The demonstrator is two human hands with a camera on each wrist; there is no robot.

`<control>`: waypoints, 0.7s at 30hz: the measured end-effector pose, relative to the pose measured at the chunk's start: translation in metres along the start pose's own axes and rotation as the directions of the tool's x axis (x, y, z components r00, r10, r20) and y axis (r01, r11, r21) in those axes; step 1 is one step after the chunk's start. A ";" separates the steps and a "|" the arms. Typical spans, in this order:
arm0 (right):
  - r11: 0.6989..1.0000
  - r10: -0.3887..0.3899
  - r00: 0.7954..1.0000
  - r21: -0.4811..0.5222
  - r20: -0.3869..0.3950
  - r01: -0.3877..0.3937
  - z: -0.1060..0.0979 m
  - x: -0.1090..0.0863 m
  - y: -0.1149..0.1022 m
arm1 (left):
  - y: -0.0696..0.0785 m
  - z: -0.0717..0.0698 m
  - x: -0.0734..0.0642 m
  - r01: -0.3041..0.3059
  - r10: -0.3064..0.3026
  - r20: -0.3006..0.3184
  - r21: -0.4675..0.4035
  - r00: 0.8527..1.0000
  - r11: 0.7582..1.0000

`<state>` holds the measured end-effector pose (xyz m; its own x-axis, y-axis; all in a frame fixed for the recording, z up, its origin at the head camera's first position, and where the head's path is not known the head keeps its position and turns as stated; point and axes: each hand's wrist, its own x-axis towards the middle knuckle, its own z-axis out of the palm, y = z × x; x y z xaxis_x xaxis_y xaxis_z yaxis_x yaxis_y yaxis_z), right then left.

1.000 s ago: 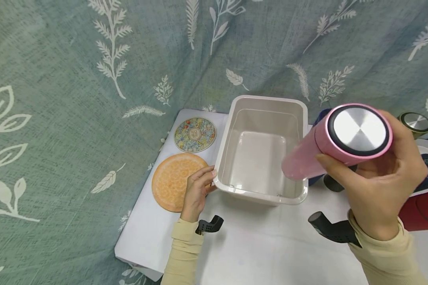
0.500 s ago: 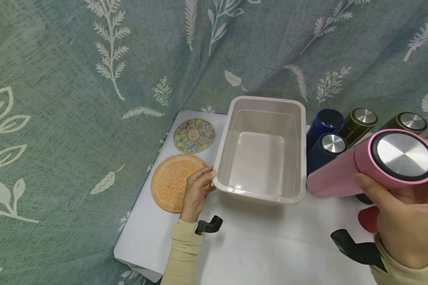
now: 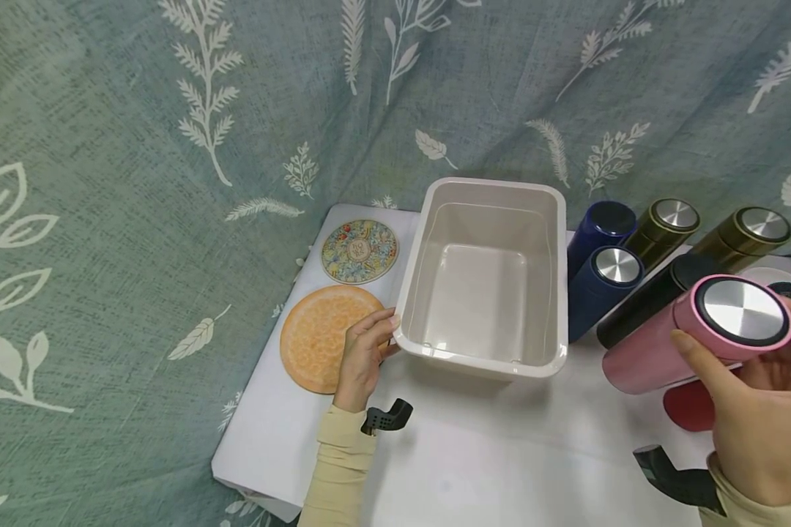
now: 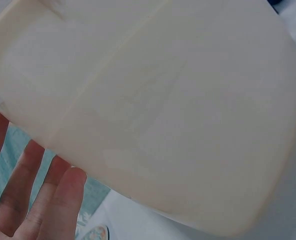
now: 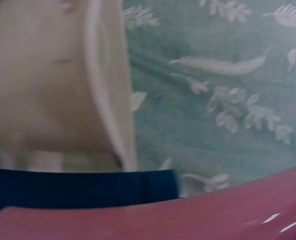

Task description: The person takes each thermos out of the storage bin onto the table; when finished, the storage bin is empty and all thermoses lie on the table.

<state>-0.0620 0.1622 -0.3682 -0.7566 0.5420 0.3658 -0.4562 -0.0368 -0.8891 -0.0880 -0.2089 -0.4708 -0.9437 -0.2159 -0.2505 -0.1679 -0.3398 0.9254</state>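
Note:
My right hand [image 3: 748, 399] grips a pink bottle [image 3: 642, 355] near its steel cap and holds it tilted, its base pointing left toward the bin. The bottle hangs just right of the cream plastic bin [image 3: 494, 187], in front of a black bottle [image 3: 642, 301] and over a red bottle [image 3: 688, 406]. My left hand [image 3: 376, 338] rests with relaxed fingers against the bin's near left corner. In the left wrist view the bin's wall [image 4: 163, 110] fills the frame beside my fingers [image 4: 48, 200]. The right wrist view shows the pink bottle [image 5: 188, 220], a navy bottle [image 5: 78, 187] and the bin [image 5: 48, 80].
An orange round mat [image 3: 316, 337] and a patterned coaster [image 3: 359, 250] lie left of the bin. Two navy bottles [image 3: 603, 282] and two olive bottles [image 3: 666, 227] stand at the right. A green leaf-print cloth [image 3: 171, 146] hangs behind the white table [image 3: 474, 454].
My right hand has carried the pink bottle rightward and down, from over the bin's right edge to beside the bin. The left hand has not moved.

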 end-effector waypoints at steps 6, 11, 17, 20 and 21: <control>0.874 0.051 0.999 -0.484 -0.006 -0.048 -0.011 -0.004 0.022 | 0.000 -0.002 0.001 0.007 -0.007 0.000 -0.009 1.000 1.000; 0.912 0.140 0.988 -0.381 -0.064 -0.154 -0.019 -0.006 0.043 | 0.000 -0.001 0.001 0.003 -0.003 0.001 -0.013 1.000 1.000; 0.973 0.200 0.975 -0.093 -0.097 -0.209 -0.027 -0.011 0.063 | 0.000 -0.001 0.001 0.003 -0.003 0.006 -0.010 1.000 1.000; 0.978 0.205 0.974 -0.009 -0.101 -0.207 -0.028 -0.013 0.069 | 0.000 -0.001 0.001 0.004 -0.004 0.002 -0.004 1.000 1.000; 0.979 0.205 0.974 0.004 -0.101 -0.205 -0.029 -0.013 0.071 | 0.000 -0.001 0.001 0.004 -0.004 0.000 -0.004 1.000 1.000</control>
<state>-0.0708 0.1763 -0.4436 -0.7829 0.6046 0.1466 -0.2930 -0.1505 -0.9442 -0.0887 -0.2103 -0.4719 -0.9432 -0.2140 -0.2541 -0.1707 -0.3440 0.9233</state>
